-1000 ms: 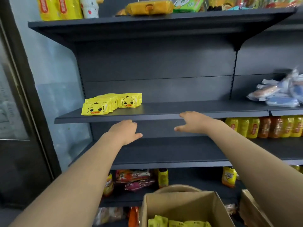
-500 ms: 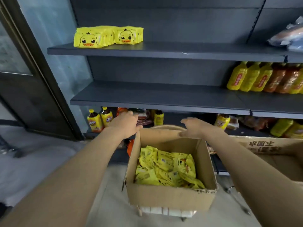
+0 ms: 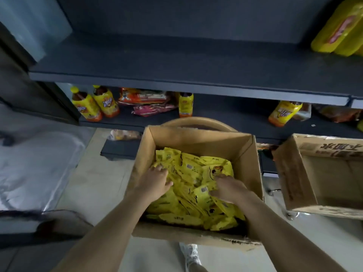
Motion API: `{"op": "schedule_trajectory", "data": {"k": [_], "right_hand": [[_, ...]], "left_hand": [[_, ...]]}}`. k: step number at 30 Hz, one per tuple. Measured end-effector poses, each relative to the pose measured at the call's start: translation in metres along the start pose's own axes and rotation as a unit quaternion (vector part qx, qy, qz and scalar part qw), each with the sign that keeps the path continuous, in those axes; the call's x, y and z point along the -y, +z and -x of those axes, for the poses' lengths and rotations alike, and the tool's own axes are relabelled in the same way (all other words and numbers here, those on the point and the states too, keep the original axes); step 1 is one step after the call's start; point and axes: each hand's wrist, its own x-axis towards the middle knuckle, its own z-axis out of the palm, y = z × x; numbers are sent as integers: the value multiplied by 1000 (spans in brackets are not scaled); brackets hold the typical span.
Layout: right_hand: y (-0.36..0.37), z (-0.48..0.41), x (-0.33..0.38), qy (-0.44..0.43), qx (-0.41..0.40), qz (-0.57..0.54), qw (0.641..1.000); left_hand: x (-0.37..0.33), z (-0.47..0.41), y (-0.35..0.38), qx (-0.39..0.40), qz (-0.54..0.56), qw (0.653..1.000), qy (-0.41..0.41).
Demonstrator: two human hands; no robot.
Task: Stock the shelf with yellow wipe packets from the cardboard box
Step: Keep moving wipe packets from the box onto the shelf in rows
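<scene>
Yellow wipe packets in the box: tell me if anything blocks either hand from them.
Nothing visible does. The cardboard box is open-topped, and the left hand and right hand touch the yellow wipe packets.

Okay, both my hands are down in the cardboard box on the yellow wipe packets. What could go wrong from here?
1. The yellow wipe packets lie in a loose, jumbled heap, so a scoop by the left hand and right hand may shed some onto the floor.
2. The cardboard box seems raised off the floor, with a shoe showing below its near edge; leaning on one wall might tip it.
</scene>
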Motion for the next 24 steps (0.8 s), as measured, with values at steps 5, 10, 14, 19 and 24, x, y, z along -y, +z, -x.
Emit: {"op": "schedule_trajectory", "data": {"k": [5,10,14,19,24], "right_hand": [[43,-33,-12,53,48,-43,996],[73,-52,-16,115,39,-70,990],[87,-65,-11,153,29,-80,984],[82,-71,-14,203,35,-89,975],[68,-74,-40,254,-7,-414,874]], "left_hand": [[-5,-23,42,63,37,997,-19],[-6,-41,68,117,60,991,-32],[-2,-58,86,138,97,985,-47],[4,-71,98,115,124,984,-57],[4,-83,96,105,161,980,-52]]}}
